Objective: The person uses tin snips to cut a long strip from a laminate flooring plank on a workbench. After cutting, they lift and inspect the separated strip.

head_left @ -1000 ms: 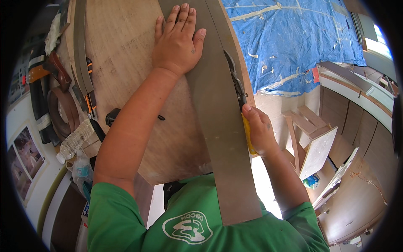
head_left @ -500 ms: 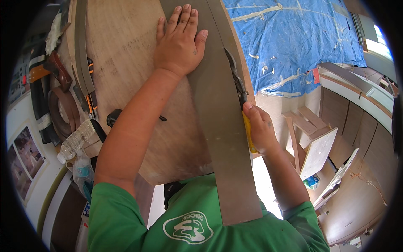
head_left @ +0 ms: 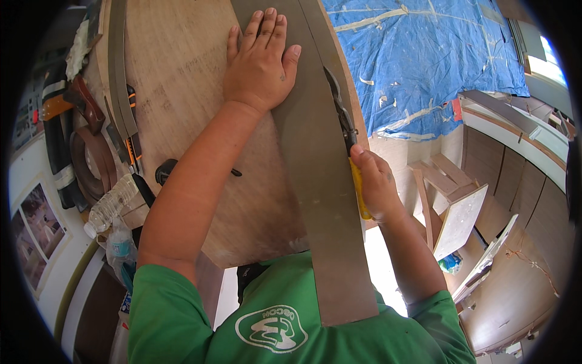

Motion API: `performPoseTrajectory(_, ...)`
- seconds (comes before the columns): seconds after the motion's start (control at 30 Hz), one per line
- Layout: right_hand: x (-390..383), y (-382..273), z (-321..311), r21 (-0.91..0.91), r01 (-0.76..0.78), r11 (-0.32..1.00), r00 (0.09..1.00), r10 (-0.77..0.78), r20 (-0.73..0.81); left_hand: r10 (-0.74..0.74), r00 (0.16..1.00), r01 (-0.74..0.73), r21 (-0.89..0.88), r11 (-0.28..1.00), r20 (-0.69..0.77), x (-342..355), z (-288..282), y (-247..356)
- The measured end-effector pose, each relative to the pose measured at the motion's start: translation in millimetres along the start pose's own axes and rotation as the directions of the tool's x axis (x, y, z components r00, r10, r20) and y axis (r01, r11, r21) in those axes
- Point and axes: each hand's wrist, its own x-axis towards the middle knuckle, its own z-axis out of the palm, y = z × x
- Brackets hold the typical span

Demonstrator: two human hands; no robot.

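A long grey-brown laminate strip (head_left: 315,200) lies along the wooden board, its near end against my green shirt. My left hand (head_left: 260,64) is pressed flat on its far part, fingers stretched out over the sheet. Tin snips (head_left: 341,112) with dark blades and yellow grips are at the strip's right side, held in my right hand (head_left: 374,185). Their blades point away from me, and the tip meets a thin dark line running lengthwise up the strip. Whether that line is cut or drawn, I cannot tell. The lower blade is hidden beneath the sheet.
Under the strip is a wooden board (head_left: 170,73). To its left are a hand saw (head_left: 85,103), a coiled brown band (head_left: 91,161), an orange-and-black cutter (head_left: 131,145) and a plastic bottle (head_left: 112,203). A blue tarp (head_left: 412,67) and a wooden frame (head_left: 451,209) are on the right.
The snips and my right hand have shifted very slightly away from me along the strip. My left hand stays flat in nearly the same spot.
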Motion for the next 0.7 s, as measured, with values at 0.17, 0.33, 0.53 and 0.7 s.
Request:
performPoseTrajectory(0.17, 3, 5, -1, -0.005, 0.026, 1.0, 1.0, -0.026, 0.005, 0.002, 1.0, -0.002, 0.005, 1.0, 0.005, 0, -1, 0)
performPoseTrajectory(0.33, 3, -5, 4, 0.073, -0.003, 0.997, 1.0, 0.002, 0.012, -0.001, 1.0, 0.001, 0.001, 1.0, 0.002, 0, -1, 0)
performPoseTrajectory(0.53, 8, 1, 0, -0.034, 0.033, 0.999, 0.999, -0.033, 0.013, 0.0, 1.0, 0.0, -0.006, 1.0, 0.004, 1, -2, 0)
performPoseTrajectory(0.7, 8, 2, 1, 0.002, 0.038, 0.999, 0.999, -0.038, -0.013, -0.002, 1.0, 0.002, -0.013, 1.0, 0.0, 0, -1, 0)
